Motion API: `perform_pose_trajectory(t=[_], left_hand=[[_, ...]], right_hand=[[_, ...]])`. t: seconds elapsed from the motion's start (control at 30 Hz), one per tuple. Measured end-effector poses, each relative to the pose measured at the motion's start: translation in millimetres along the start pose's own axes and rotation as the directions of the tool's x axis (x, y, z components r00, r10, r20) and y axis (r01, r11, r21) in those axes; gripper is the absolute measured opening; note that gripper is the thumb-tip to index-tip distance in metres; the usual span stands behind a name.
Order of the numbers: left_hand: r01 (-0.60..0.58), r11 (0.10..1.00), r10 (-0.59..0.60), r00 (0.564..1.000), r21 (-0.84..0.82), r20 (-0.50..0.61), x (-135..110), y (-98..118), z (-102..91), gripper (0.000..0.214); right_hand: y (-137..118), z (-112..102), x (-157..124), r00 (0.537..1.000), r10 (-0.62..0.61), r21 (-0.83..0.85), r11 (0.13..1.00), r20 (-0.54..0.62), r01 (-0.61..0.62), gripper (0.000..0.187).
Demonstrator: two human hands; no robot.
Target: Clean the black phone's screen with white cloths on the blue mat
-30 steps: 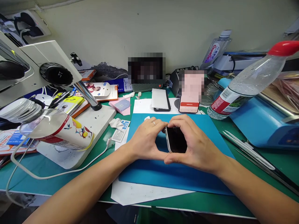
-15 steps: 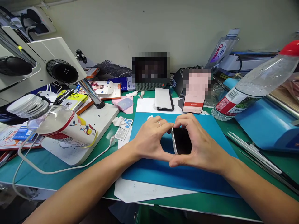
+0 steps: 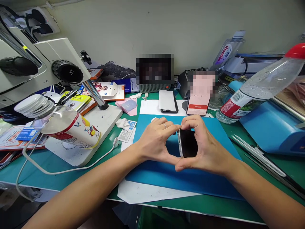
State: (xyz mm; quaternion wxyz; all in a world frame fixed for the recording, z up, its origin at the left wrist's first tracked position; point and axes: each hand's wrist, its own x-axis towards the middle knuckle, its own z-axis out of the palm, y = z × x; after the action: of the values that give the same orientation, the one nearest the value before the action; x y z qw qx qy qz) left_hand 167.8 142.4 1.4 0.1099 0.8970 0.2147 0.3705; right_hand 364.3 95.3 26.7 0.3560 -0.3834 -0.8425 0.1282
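Note:
A dark-screened phone [image 3: 188, 143] with a silver edge stands tilted over the blue mat [image 3: 181, 178]. My right hand [image 3: 202, 148] wraps round it, fingers over its top and thumb under its lower end. My left hand [image 3: 156, 140], with a ring on one finger, pinches the phone's upper left corner; its thumb meets my right thumb below the phone.
A microscope [image 3: 43, 68] on a white base, with a clear bottle [image 3: 64, 125] lying on it, fills the left. Behind the mat lie a second phone [image 3: 168, 101] and a lit phone [image 3: 199, 106]. A plastic bottle [image 3: 257, 86] and blue machine [image 3: 269, 127] stand right, tweezers [image 3: 257, 154] beside.
The view has shifted slightly, so hands and phone sit a little further right. Both hands keep the same hold on the phone.

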Motion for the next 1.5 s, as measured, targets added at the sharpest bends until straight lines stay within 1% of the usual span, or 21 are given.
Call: perform_pose_trajectory(t=[0.23, 0.53, 0.77, 0.87, 0.97, 1.1, 1.23, 1.3, 1.33, 1.37, 1.43, 1.47, 1.5], left_hand=[[-0.003, 1.0, 0.003, 1.0, -0.018, -0.016, 0.5, 1.0, -1.2, 0.088], [0.033, 0.999, -0.032, 0.999, -0.021, 0.031, 0.3, 1.8, -2.1, 0.091], [0.042, 0.998, -0.041, 0.999, -0.036, 0.036, 0.6, 3.5, -2.4, 0.081], [0.059, 0.997, -0.057, 0.997, -0.046, 0.054, -0.9, 1.7, -2.6, 0.081], [0.083, 0.995, -0.077, 0.993, -0.06, 0.087, -1.5, 1.3, -5.3, 0.077], [0.133, 0.991, -0.126, 0.98, -0.036, 0.153, -0.6, 4.0, -12.2, 0.07], [0.188, 0.981, -0.193, 0.957, 0.043, 0.218, 0.7, 4.5, -18.3, 0.063], [0.188, 0.976, -0.212, 0.936, 0.111, 0.281, 1.2, 2.2, -20.4, 0.058], [0.175, 0.975, -0.211, 0.924, 0.138, 0.318, 1.4, 0.7, -21.3, 0.058], [0.157, 0.975, -0.205, 0.913, 0.159, 0.353, 1.4, -0.9, -22.2, 0.06], [0.128, 0.976, -0.191, 0.895, 0.177, 0.403, 1.2, -3.5, -23.5, 0.066], [0.127, 0.976, -0.191, 0.891, 0.178, 0.413, 0.9, -4.2, -23.8, 0.071], [0.134, 0.975, -0.196, 0.889, 0.175, 0.413, 0.6, -4.3, -24.0, 0.075]], right_hand=[[0.5, 0.0, 0.7, 1.0, -0.002, 0.01, 1.0, -0.017, 0.002, 0.083], [1.4, -0.4, -0.4, 1.0, -0.002, 0.029, 1.0, -0.031, 0.003, 0.082], [0.9, -3.6, -2.2, 0.999, 0.037, 0.028, 0.999, -0.032, -0.037, 0.071], [0.0, -4.9, -1.6, 0.999, 0.036, 0.025, 0.999, -0.021, -0.035, 0.065], [-1.0, -5.3, -0.6, 0.999, 0.035, 0.023, 0.999, -0.029, -0.034, 0.063], [1.1, -5.3, -1.7, 0.997, 0.009, 0.026, 1.0, -0.078, -0.007, 0.058], [9.2, -8.4, -3.7, 0.977, -0.033, 0.05, 0.998, -0.209, 0.045, 0.057], [13.5, -11.1, -2.4, 0.948, -0.053, 0.047, 0.996, -0.314, 0.071, 0.057], [15.2, -12.5, -0.8, 0.913, -0.08, 0.037, 0.994, -0.401, 0.103, 0.056], [16.4, -13.9, 1.2, 0.853, -0.12, 0.014, 0.989, -0.507, 0.148, 0.055], [17.6, -15.8, 5.8, 0.676, -0.183, -0.055, 0.977, -0.713, 0.207, 0.056], [17.7, -16.1, 7.8, 0.595, -0.181, -0.078, 0.978, -0.783, 0.194, 0.058], [17.7, -16.0, 9.2, 0.542, -0.155, -0.082, 0.984, -0.826, 0.156, 0.061]])
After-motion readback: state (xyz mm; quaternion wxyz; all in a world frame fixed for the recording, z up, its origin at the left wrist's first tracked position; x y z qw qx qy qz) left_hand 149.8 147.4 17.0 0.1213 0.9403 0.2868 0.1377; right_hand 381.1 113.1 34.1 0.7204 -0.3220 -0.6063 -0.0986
